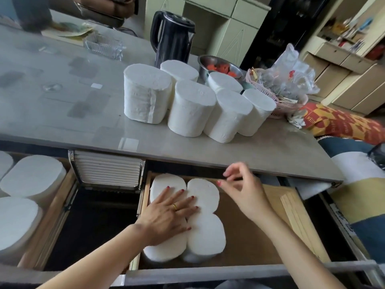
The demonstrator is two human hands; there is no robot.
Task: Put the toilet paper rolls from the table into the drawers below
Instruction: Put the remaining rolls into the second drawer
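Spanning the upper frame, the grey table [62, 113] carries six white toilet paper rolls [193, 107] standing upright in a tight cluster near its front right edge, neighbours touching. Behind them stand a black kettle [171, 38], a metal bowl [218, 66] with red contents, and a pink basket [287, 99] holding clear plastic bags. A glass dish [103, 45] sits further left.

Below the table edge, two drawers are pulled out. The right drawer [260, 243] holds four rolls [205, 230] on end, packed together against its left wall; the remainder of its wooden floor is bare. The left drawer [54, 215] holds at least three more rolls [31, 176], partly cut off by the frame.

The left hand [166, 215] lies flat, fingers spread, palm pressed on top of the rolls in the right drawer, gripping nothing. A gold ring [175, 206] is on one finger. The right hand [243, 184] hovers over the drawer's rear, fingers loosely curled and apart, holding nothing.
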